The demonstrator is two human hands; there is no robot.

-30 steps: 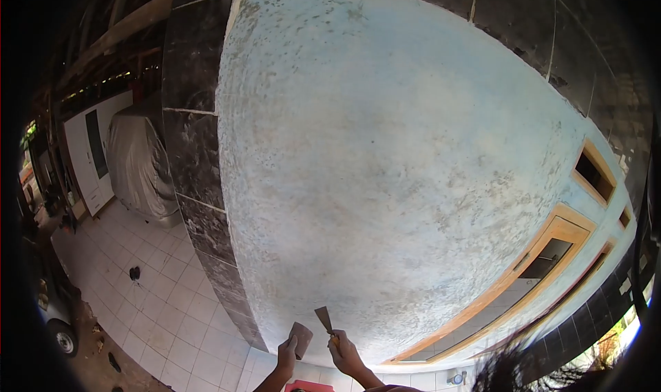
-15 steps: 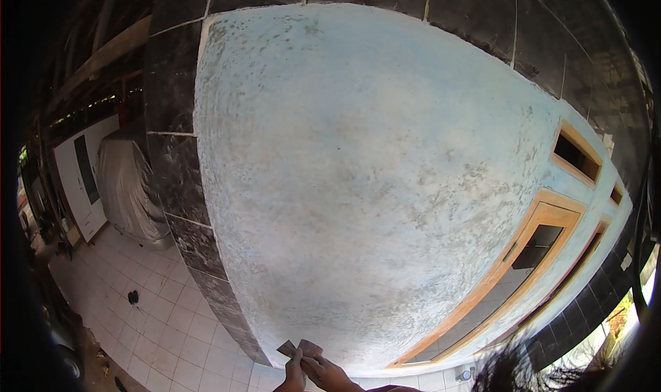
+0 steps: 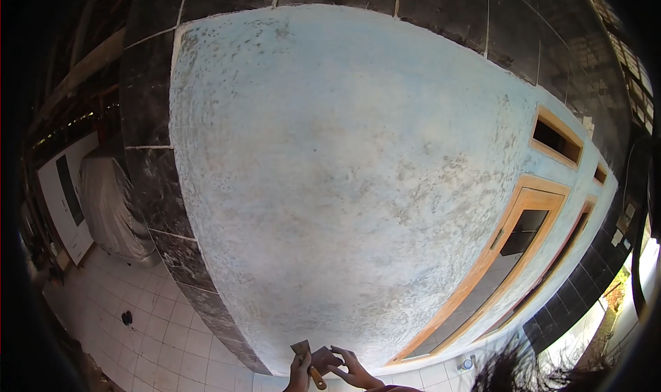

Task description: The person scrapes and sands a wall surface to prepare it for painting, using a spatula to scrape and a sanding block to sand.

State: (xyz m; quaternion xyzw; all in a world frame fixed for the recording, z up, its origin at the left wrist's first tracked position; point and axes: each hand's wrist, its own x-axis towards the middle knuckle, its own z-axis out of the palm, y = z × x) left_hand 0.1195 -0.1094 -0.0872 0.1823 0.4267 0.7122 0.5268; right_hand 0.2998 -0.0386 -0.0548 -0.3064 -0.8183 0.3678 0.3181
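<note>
My left hand (image 3: 298,377) is closed around a putty knife. Its grey blade (image 3: 300,348) points up, and a yellowish-brown handle (image 3: 317,378) shows below the fingers. Between my hands is a flat dark brown piece (image 3: 323,359), possibly sandpaper, though its kind is not clear. My right hand (image 3: 356,371) has its thumb and fingers around the right edge of this piece. Both hands are low in view, in front of the foot of a light blue wall (image 3: 344,185) with grey, worn patches.
Black tiles (image 3: 182,254) border the wall at left and top. A wood-framed window or door (image 3: 475,282) and a small vent opening (image 3: 556,137) are at right. On the white tiled floor (image 3: 158,351) lies a small dark object (image 3: 127,318). Farther left stand a covered vehicle-like shape (image 3: 110,209) and a white cabinet (image 3: 65,199).
My hands have moved apart from being close together; the right has shifted right, its fingers more spread. The putty knife's handle now shows. The camera view has turned slightly right.
</note>
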